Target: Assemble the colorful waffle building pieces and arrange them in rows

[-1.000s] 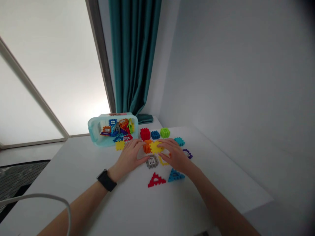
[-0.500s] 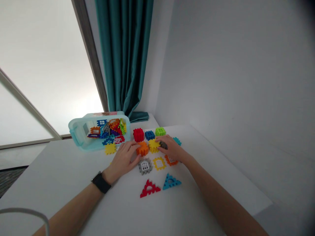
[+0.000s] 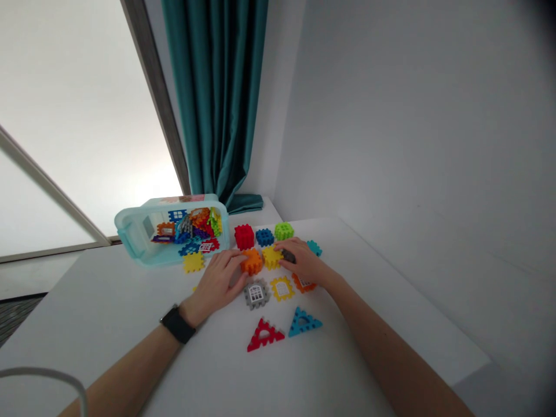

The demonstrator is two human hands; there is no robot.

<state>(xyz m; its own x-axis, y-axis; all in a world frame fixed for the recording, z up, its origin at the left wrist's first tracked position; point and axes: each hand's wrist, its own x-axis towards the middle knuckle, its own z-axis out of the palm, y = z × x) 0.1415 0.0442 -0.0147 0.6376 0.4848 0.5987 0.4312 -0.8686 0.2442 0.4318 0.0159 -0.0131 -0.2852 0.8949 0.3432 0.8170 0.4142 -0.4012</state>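
left hand [image 3: 218,284], spread, touches an orange stack [image 3: 252,263]; right hand [image 3: 307,260], parted fingers, touches a yellow stack [image 3: 271,258] at its three o'clock.

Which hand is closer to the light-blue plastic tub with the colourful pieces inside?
Left. The left hand is just off the tub's near right corner. The right hand is farther right, by the yellow toothed plastic block.
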